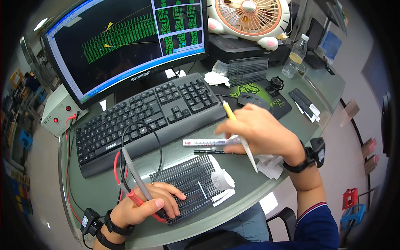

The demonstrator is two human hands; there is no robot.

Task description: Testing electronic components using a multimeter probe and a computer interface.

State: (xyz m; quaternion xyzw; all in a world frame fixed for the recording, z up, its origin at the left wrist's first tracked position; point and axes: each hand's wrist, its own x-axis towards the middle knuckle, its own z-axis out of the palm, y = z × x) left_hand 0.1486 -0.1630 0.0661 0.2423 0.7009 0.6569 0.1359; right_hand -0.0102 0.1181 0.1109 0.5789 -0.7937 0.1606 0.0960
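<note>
My left hand point(154, 203) is closed around a grey pen-shaped test probe point(135, 173) and a red test probe point(134, 197), their leads looping up and away. Its fingertips rest on a dark panel of narrow circuit strips point(187, 179) near the table's front edge. A small white paper slip point(222, 180) lies on the panel's right side. Above and to the right, my right hand point(260, 131) pinches a slim yellow-and-white pen-like tool point(246, 146), its thin white end pointing down. That hand is slightly blurred. Under it lie a white marker point(204, 142) and a black pen point(208, 152).
A black keyboard point(150, 116) stands behind the panel, below a monitor point(125, 46) showing a green circuit layout. At the left is a box with red sockets point(62, 114). Farther right are a mouse point(253, 101), a plastic bottle point(295, 58), a fan point(249, 18) and loose strips point(303, 102).
</note>
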